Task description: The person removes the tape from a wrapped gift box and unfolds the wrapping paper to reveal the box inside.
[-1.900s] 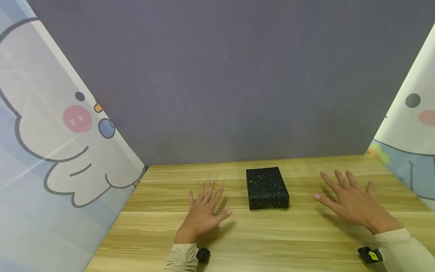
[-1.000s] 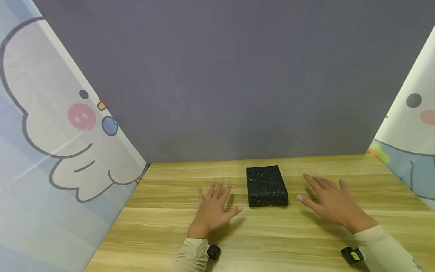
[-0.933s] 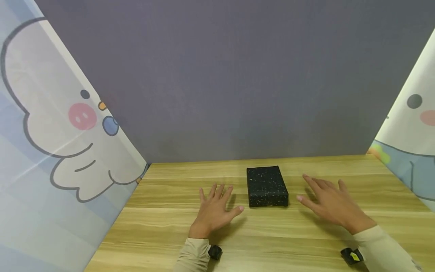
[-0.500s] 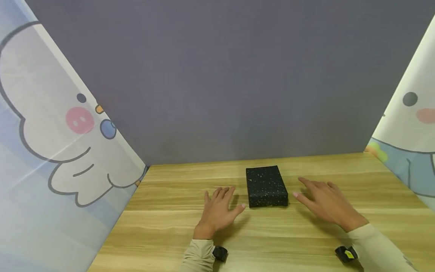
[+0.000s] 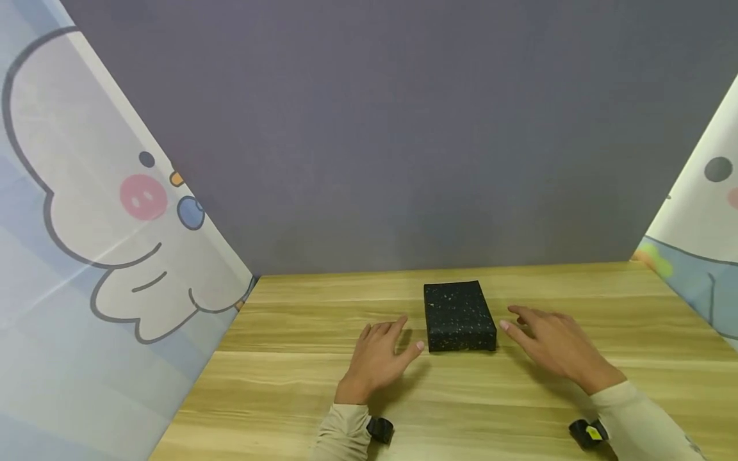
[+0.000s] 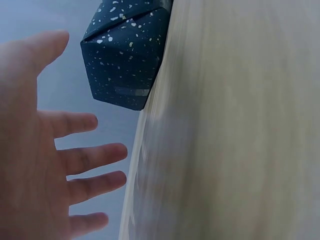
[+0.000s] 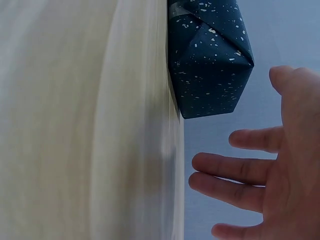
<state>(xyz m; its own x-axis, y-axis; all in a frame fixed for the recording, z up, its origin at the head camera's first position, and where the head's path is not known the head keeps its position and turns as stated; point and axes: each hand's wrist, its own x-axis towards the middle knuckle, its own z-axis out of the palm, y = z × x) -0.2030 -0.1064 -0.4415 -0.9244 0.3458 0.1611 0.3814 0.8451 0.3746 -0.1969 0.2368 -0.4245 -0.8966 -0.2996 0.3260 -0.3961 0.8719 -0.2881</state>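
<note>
A box wrapped in black paper with pale speckles (image 5: 459, 315) lies on the wood-grain table (image 5: 277, 371). Its folded, taped ends show in both wrist views. To its left is my left hand (image 5: 377, 362), thumb spread and nearest the box's front left corner, with a gap between. On the other side my right hand (image 5: 556, 346) is held with thumb and index finger pointing at the box, also apart from it. Both palms face the box; in the left wrist view the fingers (image 6: 90, 157) are spread, and in the right wrist view the fingers (image 7: 235, 170) are extended. Neither hand holds anything.
A grey panel (image 5: 369, 141) stands upright along the table's back edge. Cartoon-printed sheets hang at the left (image 5: 92, 211) and right (image 5: 692, 237). A black wrist device (image 5: 380, 429) sits below my left wrist, and another (image 5: 587, 434) below the right.
Both hands have moved inward toward the box, the right one farther. Their fingers have gone from widely spread to more drawn together. The box stays in place on the table; the view shifts slightly.
</note>
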